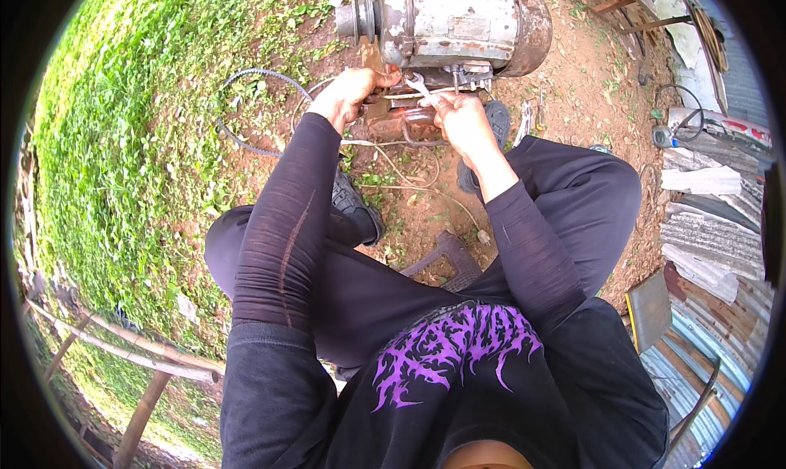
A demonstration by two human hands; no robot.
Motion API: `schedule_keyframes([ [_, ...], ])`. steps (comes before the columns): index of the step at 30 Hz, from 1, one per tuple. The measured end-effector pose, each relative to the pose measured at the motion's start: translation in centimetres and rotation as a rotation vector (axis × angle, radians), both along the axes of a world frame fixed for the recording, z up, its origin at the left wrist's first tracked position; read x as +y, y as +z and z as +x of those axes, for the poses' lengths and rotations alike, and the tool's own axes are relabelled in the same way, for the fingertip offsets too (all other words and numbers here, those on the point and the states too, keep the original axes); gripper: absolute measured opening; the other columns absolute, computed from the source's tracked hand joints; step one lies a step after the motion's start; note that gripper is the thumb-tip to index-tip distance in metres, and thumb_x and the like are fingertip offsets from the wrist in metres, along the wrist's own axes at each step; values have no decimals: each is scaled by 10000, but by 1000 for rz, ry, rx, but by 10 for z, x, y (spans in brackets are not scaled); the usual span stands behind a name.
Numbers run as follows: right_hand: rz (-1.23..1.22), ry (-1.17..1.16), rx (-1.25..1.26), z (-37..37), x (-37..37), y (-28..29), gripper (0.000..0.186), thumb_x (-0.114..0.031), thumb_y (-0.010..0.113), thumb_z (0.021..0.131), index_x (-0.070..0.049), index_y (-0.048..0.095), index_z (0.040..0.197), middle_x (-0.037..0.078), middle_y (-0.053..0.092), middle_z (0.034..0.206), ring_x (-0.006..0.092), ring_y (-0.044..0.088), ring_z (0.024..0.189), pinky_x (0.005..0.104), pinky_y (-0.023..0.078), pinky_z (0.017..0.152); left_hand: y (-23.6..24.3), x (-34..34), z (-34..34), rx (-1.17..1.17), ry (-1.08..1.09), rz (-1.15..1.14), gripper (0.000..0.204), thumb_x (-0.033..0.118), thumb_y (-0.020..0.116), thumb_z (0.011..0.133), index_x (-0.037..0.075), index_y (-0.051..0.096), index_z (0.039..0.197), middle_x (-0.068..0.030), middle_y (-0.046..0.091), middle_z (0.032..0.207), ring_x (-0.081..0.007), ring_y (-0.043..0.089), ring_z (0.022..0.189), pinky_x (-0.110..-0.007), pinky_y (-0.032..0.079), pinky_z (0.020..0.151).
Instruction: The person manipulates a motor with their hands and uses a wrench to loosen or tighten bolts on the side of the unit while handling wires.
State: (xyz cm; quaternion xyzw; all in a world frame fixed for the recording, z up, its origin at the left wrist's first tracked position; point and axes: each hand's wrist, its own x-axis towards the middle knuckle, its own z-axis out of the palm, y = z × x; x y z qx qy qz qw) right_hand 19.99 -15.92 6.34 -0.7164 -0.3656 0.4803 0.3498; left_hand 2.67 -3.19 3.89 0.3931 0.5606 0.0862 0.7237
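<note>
A worn electric motor (454,22), its grey paint chipped and rusty, rests on a rusty metal base (405,125) in front of me. A grooved pulley (358,20) sits on its left end. My right hand (467,127) is closed around a silver wrench (418,85), whose jaw points up and left toward the motor's lower edge. Just left of that jaw, my left hand (354,94) reaches to the motor's lower left corner with its fingers pressed together. Whatever those fingers pinch is too small to name.
A black belt (232,104) loops over the grass on the left, and a thin cable (422,188) crosses the dirt below the base. More wrenches (524,123) lie right of my shoe. Corrugated metal sheets (712,231) line the right side; a bamboo fence (147,350) stands lower left.
</note>
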Motion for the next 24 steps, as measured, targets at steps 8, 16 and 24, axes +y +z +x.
schedule_keyframes([
  [8, 54, -567, 804, -98, 16, -8, 161, -184, 415, 1032, -58, 491, 967, -18, 440, 612, 101, 354, 425, 266, 327, 388, -13, 4, -2, -71, 32, -38, 145, 256, 696, 875, 114, 677, 853, 19, 538, 661, -77, 359, 517, -252, 228, 464],
  [16, -50, -285, 657, -99, -14, -5, 121, -161, 392, 1033, -55, 449, 1018, 52, 548, 713, 134, 540, 537, 283, 464, 492, 7, 2, 2, -27, -43, -56, 177, 277, 720, 851, 122, 713, 934, 54, 488, 695, -78, 370, 624, -263, 270, 556],
  [24, 198, -229, 235, -33, -35, -4, 192, -137, 506, 1000, -26, 564, 1145, 23, 616, 716, 66, 520, 569, 230, 427, 517, -7, 6, -2, -55, -37, -50, 204, 337, 769, 804, 168, 722, 907, 63, 435, 707, -85, 305, 632, -274, 196, 576],
])
